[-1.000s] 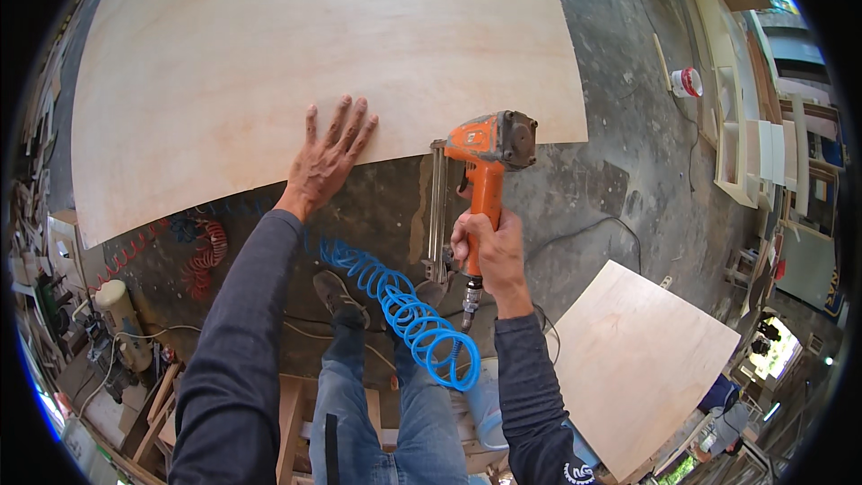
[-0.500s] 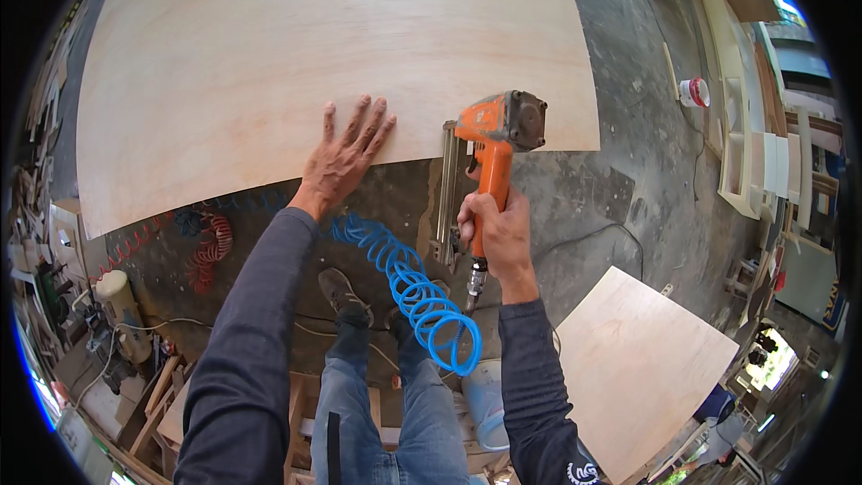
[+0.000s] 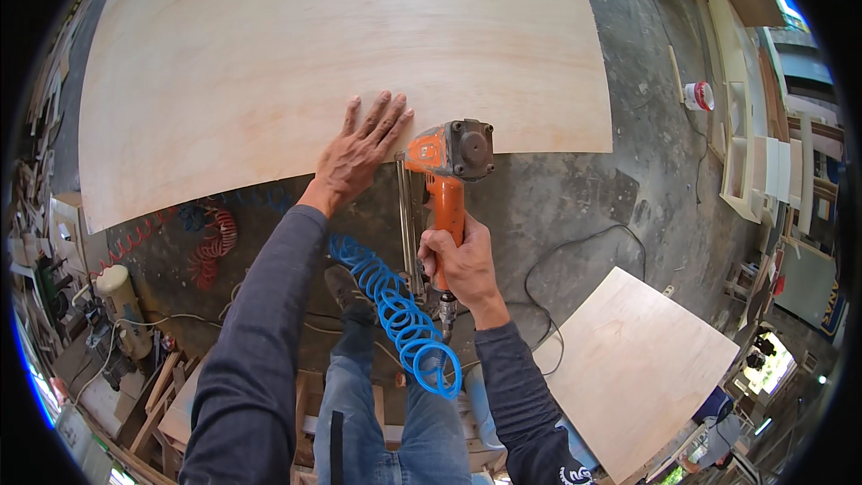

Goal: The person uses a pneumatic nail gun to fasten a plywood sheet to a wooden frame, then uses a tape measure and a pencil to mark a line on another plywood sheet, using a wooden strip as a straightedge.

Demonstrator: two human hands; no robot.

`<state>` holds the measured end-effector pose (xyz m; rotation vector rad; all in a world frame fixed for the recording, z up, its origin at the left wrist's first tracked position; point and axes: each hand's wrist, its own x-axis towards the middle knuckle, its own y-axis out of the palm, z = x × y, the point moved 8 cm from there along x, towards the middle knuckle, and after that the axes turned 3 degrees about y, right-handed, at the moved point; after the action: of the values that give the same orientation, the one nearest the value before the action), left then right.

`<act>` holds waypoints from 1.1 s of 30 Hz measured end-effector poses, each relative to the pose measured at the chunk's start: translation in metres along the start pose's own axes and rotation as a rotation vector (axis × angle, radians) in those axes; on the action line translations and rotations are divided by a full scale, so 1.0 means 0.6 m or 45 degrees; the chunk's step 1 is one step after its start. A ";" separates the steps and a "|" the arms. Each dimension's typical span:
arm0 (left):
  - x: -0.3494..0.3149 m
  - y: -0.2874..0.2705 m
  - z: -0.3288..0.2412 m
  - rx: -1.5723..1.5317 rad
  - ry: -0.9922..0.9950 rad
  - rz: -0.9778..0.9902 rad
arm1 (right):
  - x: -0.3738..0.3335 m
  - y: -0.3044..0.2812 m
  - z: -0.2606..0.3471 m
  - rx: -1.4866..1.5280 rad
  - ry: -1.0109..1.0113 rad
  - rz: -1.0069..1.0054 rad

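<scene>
Grey floor [image 3: 566,189] around a large plywood sheet [image 3: 341,45].
Left hand [image 3: 352,162] flat atop it, grip apart; right hand [image 3: 465,260] clamped around nail gun [image 3: 448,200] by its near edge.

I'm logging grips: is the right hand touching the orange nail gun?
Touching: the head view shows the right hand wrapped around the orange nail gun's handle.

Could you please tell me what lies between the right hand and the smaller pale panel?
In the head view, a dark cable curves across the grey floor between the right hand and that panel.
</scene>
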<state>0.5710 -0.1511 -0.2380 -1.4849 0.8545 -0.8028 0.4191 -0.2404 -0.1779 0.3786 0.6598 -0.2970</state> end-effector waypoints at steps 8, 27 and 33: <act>-0.002 -0.001 0.004 -0.144 0.003 -0.118 | 0.002 0.010 0.004 -0.043 -0.016 -0.015; -0.004 -0.009 0.024 -0.353 -0.116 -0.171 | 0.032 0.013 0.031 -0.067 -0.129 -0.090; -0.015 -0.009 0.027 -0.239 -0.077 -0.221 | -0.053 -0.006 -0.050 -0.024 -0.081 -0.157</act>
<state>0.5808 -0.1348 -0.2343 -1.7595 0.7797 -0.8174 0.3776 -0.2259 -0.1803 0.3095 0.6244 -0.4185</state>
